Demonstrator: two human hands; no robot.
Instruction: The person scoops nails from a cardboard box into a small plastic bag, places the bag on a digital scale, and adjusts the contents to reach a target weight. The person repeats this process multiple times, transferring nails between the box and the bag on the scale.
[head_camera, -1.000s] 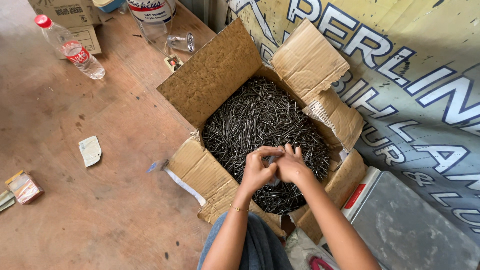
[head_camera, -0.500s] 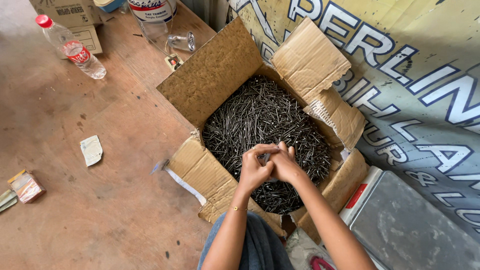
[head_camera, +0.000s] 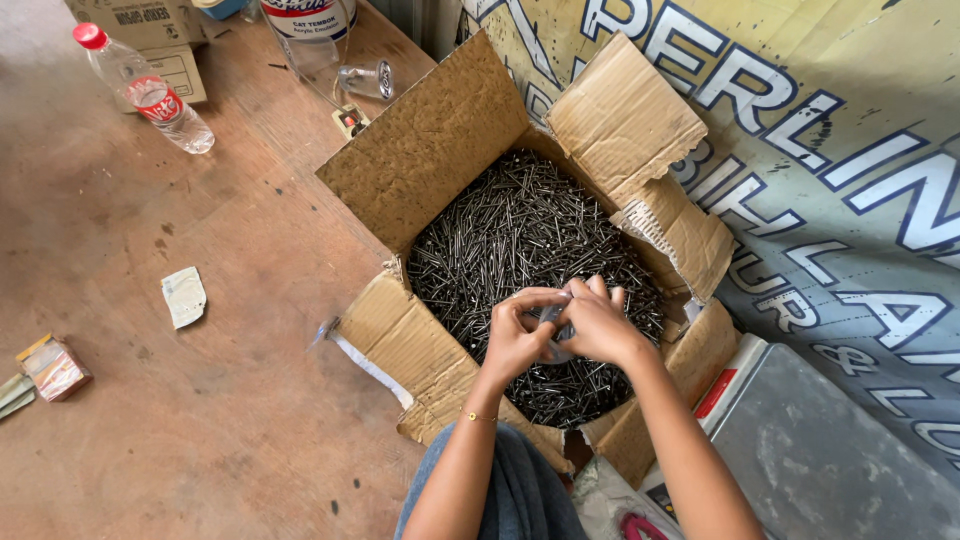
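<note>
Small clear plastic bag pinched between both hands, held just above the nail pile, near the box's near-right part. Left hand curled, thumb and fingers closed on the bag's left edge; right hand also closed on it from the right, fingers bent over the top — the two hands touch each other. What's inside the bag cannot be told, too small. Below them, dark nails fill the open cardboard box almost wall to wall. Four flaps splay outward: the big far-left flap stands up, the far-right one leans on the printed banner, the near-left flap lies flat on the floor with a torn tape strip at its edge, the right flap is crumpled against a grey metal scale. Right side is tight — banner and scale crowd the box edge. Left side has wide room on the wooden floor: only a scrap of paper and a small packet well apart. Plastic bottle and paint bucket far back. Person's knee in denim just below the box.
</note>
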